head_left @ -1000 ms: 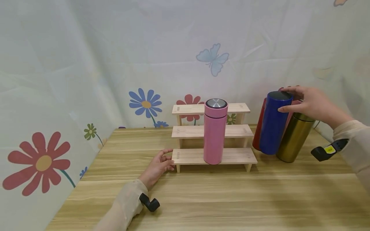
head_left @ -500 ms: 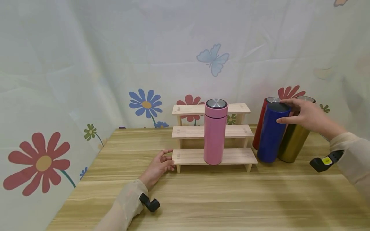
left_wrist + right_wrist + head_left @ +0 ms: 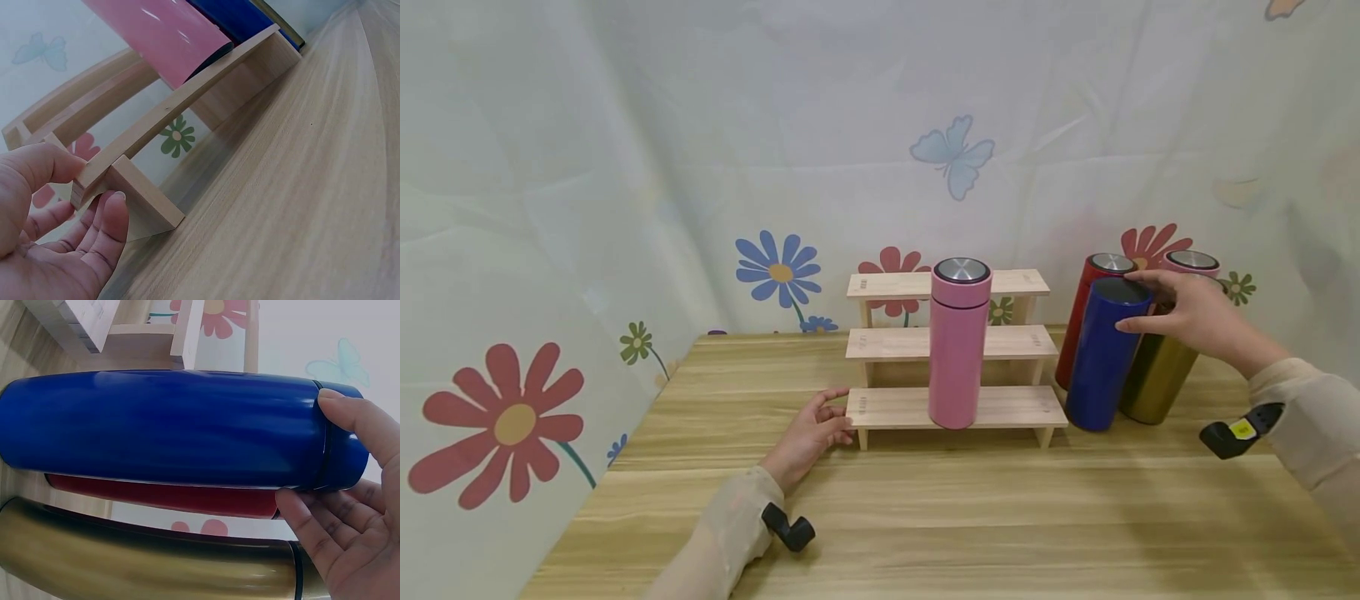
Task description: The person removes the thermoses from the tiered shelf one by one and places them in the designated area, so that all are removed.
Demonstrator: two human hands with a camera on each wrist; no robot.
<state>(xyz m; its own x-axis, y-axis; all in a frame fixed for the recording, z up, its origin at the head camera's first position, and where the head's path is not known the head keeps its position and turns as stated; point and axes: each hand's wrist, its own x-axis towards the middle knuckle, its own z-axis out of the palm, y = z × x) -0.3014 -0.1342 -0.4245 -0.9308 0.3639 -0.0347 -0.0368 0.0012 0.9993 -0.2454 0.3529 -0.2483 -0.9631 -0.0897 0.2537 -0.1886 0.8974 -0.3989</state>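
Observation:
In the head view my right hand [image 3: 1195, 312] grips a blue thermos [image 3: 1103, 358] around its top, thumb on the near side. The right wrist view shows thumb and fingers on either side of the blue thermos's lid end [image 3: 345, 434]. The bottle's base is close to the tabletop, beside the right end of a three-tier wooden display stand [image 3: 887, 408]. My left hand [image 3: 808, 437] holds the left end of the stand's lowest step, fingers curled at its corner [image 3: 84, 181]. A pink thermos [image 3: 958, 358] with a silver-topped lid stands upright on that lowest step.
Behind the blue bottle stand a red thermos [image 3: 1078, 308] and a gold thermos [image 3: 1157, 383], partly hidden. Another pink thermos [image 3: 1192, 262] shows at the back. The wooden table [image 3: 925, 517] meets a flower-print cloth [image 3: 820, 150] at its far edge.
My right hand has brought the blue thermos down and slightly toward me, uncovering the lids behind it. The left hand, stand and front pink thermos have kept their places.

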